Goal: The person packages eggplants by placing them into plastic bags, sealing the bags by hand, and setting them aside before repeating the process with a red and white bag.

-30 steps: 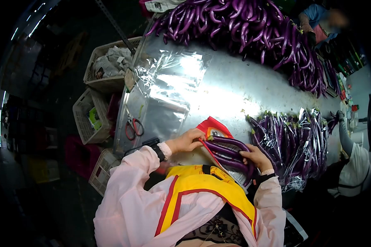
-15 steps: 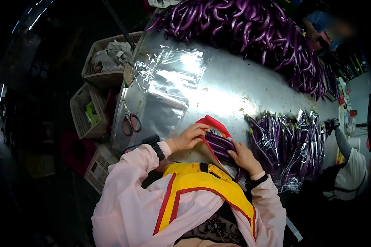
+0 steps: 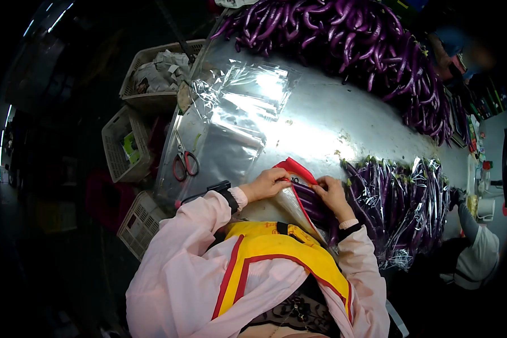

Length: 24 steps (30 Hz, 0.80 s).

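A red-edged plastic bag (image 3: 292, 200) lies on the metal table close to my body, with several long purple eggplants (image 3: 314, 206) inside it. My left hand (image 3: 267, 184) is closed, pinching the bag's red edge on its left side. On the other side, the thumb and fingers of my right hand (image 3: 333, 197) pinch the bag near its red top. To the right of that hand, eggplants in clear wrap (image 3: 397, 208) lie side by side in a row.
Loose eggplants (image 3: 343, 36) are heaped along the table's far side. Clear plastic bags (image 3: 231, 141) are spread at the left, beside red-handled scissors (image 3: 185, 163). Plastic crates (image 3: 118, 149) stand past the left edge. A co-worker's sleeve (image 3: 468, 222) reaches in at the right; another person is at the far right.
My right hand has moved from the side of the eggplants up to the bag's red top. My left hand still grips the edge. The whole view has shifted slightly.
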{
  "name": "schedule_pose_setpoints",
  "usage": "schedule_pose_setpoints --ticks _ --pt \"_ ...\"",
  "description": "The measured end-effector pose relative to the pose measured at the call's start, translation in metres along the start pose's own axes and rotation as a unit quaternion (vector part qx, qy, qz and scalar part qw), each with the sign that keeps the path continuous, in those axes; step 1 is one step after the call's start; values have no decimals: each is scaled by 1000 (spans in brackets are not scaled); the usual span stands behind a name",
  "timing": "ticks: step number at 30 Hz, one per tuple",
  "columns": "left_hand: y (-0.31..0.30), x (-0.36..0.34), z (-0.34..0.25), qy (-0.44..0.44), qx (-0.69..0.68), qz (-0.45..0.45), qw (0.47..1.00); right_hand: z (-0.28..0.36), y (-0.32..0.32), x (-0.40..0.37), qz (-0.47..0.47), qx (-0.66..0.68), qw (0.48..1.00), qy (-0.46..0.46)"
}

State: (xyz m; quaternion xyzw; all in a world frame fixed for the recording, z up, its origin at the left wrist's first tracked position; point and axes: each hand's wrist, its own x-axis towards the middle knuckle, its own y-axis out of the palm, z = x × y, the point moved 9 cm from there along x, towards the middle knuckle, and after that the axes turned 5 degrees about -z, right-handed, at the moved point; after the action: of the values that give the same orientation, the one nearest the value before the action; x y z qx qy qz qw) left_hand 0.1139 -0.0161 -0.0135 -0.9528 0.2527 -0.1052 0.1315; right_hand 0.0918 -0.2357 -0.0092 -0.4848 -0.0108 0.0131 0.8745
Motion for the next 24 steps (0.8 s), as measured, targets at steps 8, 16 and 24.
schedule_pose_setpoints --ticks 8,16,24 --pt "1 -1 1 18 -24 -35 999 -12 30 -12 83 120 987 68" --pt "-9 14 11 -101 -23 5 995 84 -10 -34 -6 41 991 -127" --pt "-16 35 18 -67 224 -28 972 44 18 -6 -14 50 996 -76"
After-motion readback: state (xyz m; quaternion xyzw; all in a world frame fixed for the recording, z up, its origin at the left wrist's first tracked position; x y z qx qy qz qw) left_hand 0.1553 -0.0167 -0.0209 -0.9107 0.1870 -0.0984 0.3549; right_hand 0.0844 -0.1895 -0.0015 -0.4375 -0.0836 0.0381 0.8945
